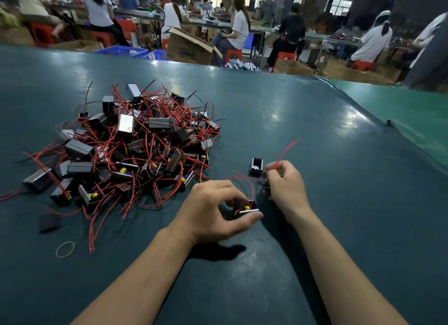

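Judged early in the batch: the left hand (213, 209) grips one black module (248, 211) between thumb and fingers, the right hand (286, 189) pinches a red wire (286, 150) just beyond that grip, a lone module (256, 167) stands beside the pinch, and the heap (135, 145) left of both awaits handling.

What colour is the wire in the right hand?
Red. The wire shows best in the head view.
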The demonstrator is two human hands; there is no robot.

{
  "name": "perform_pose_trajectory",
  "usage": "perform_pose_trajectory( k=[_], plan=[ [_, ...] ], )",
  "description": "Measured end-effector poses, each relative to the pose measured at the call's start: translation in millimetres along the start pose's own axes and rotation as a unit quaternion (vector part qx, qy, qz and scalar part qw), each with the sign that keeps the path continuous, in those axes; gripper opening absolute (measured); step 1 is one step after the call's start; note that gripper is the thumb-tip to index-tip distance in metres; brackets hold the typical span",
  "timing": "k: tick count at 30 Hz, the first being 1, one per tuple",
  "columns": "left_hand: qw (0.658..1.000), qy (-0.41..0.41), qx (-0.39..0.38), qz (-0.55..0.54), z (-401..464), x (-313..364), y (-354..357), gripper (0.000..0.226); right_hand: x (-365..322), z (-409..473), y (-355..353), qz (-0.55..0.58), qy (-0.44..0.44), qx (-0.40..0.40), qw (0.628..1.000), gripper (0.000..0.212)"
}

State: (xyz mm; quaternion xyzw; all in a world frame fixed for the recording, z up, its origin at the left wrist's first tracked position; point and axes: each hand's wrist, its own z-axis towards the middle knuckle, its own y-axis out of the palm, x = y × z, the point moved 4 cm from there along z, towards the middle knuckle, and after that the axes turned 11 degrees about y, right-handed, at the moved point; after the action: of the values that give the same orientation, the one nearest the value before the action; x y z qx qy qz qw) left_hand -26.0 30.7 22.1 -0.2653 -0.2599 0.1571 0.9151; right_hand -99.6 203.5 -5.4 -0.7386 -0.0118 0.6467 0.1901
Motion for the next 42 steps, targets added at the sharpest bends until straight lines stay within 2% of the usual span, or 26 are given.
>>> perform_pose_trajectory(
  k=[1,3,5,6,8,11,13,16,18,21,23,24,26,27,30,32,34,36,38,40,42],
  plan=[
    [1.000,-0.001,0.000,-0.015,0,1,-2,0.035,-4,-2,8,0.062,0.002,-0.043,0.997,0.021],
    [0.999,-0.009,0.021,-0.026,0,-1,-4,0.039,-9,-4,8,0.179,0.013,-0.062,0.982,0.023],
    [0.997,-0.046,0.051,0.026,0,-5,-4,0.043,-6,-7,-6,0.224,0.031,-0.048,0.973,0.021],
    [0.995,-0.069,0.048,0.054,0,-9,-3,0.038,-4,-9,-14,0.218,0.036,-0.049,0.974,0.020],
    [0.996,-0.076,-0.002,0.054,-1,-13,2,0.017,-2,-13,-27,0.180,0.031,-0.065,0.981,0.016],
    [0.993,-0.071,-0.092,-0.004,-2,-14,11,0.033,-7,-13,-38,0.096,0.006,-0.101,0.990,0.011],
    [0.990,-0.097,-0.099,-0.028,-2,-15,12,0.038,-8,-13,-44,0.055,0.005,-0.120,0.991,0.010],
    [0.989,-0.123,-0.067,-0.045,-2,-18,11,0.022,3,-18,-49,0.051,0.006,-0.123,0.991,0.010],
    [0.987,-0.146,-0.046,-0.056,-2,-20,10,0.016,9,-22,-46,0.023,-0.025,-0.084,0.996,0.011],
    [0.988,-0.154,0.002,-0.005,0,-22,6,0.002,5,-25,-45,-0.119,-0.105,0.064,0.985,0.029],
    [0.982,-0.170,0.060,0.047,1,-25,0,0.013,-5,-30,-54,-0.145,-0.170,0.120,0.967,0.019],
    [0.978,-0.180,0.089,0.058,1,-25,-4,0.019,-8,-32,-58,-0.161,-0.208,0.105,0.959,0.016],
    [0.978,-0.176,0.103,0.029,0,-22,-9,0.016,-8,-39,-62,-0.189,-0.257,0.030,0.947,0.032],
    [0.984,-0.160,0.079,-0.010,-1,-20,-8,0.005,-8,-43,-61,-0.183,-0.263,-0.016,0.947,0.035],
    [0.993,-0.095,-0.036,-0.064,-3,-8,-4,0.032,-6,-49,-47,-0.239,-0.267,-0.102,0.928,0.027],
    [0.994,-0.060,-0.082,-0.041,-2,-7,-1,0.032,-2,-47,-41,-0.316,-0.275,-0.095,0.903,0.024],
    [0.994,-0.056,-0.083,-0.038,-3,-8,1,0.025,-2,-43,-45,-0.339,-0.273,-0.043,0.899,0.010],
    [0.994,-0.074,-0.065,-0.042,-2,-10,1,0.021,-3,-42,-51,-0.292,-0.259,0.009,0.921,0.005],
    [0.995,-0.076,-0.054,-0.046,-1,-11,1,0.017,-4,-39,-59,-0.171,-0.214,0.049,0.961,0.006],
    [0.996,-0.057,-0.052,-0.046,0,-10,1,0.012,-4,-36,-63,-0.044,-0.137,0.042,0.989,0.012],
    [0.997,-0.046,-0.046,-0.039,1,-9,1,0.012,-4,-36,-60,0.011,-0.095,0.012,0.995,0.012]
  ],
)
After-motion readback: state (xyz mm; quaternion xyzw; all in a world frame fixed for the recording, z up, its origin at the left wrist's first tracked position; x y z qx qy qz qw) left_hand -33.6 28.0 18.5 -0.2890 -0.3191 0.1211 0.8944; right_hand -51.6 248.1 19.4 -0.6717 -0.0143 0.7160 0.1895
